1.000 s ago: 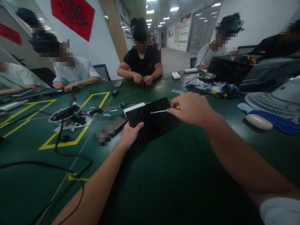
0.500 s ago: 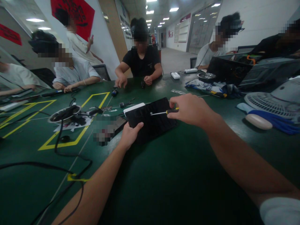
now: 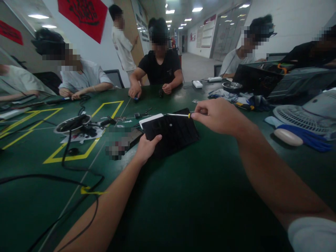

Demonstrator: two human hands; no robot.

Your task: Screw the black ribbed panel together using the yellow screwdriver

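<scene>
My left hand (image 3: pixel 146 147) grips the near left edge of a flat black panel (image 3: pixel 174 134), thumb on top. The panel is tilted above the table and has a small pale round spot near its middle. A white piece (image 3: pixel 151 120) shows along its far left edge. My right hand (image 3: pixel 215 115) is closed around the handle of a screwdriver (image 3: pixel 179 115) with some yellow on it. Its metal shaft points left, and the tip is at the panel's far edge near the white piece; whether it touches cannot be made out.
Beyond the panel lie small loose parts (image 3: pixel 120 119). A bowl (image 3: pixel 61 126) with dark parts and black cables (image 3: pixel 65 164) is on the left. At right are a white fan (image 3: pixel 301 113), a pale mouse-shaped object (image 3: pixel 288 137) and blue gloves (image 3: pixel 312 139). Several people sit around the green table (image 3: pixel 183 203).
My right hand has drawn the screwdriver's tip from near the pale spot to the panel's far edge. My left hand keeps its hold. A person in the background has walked right.
</scene>
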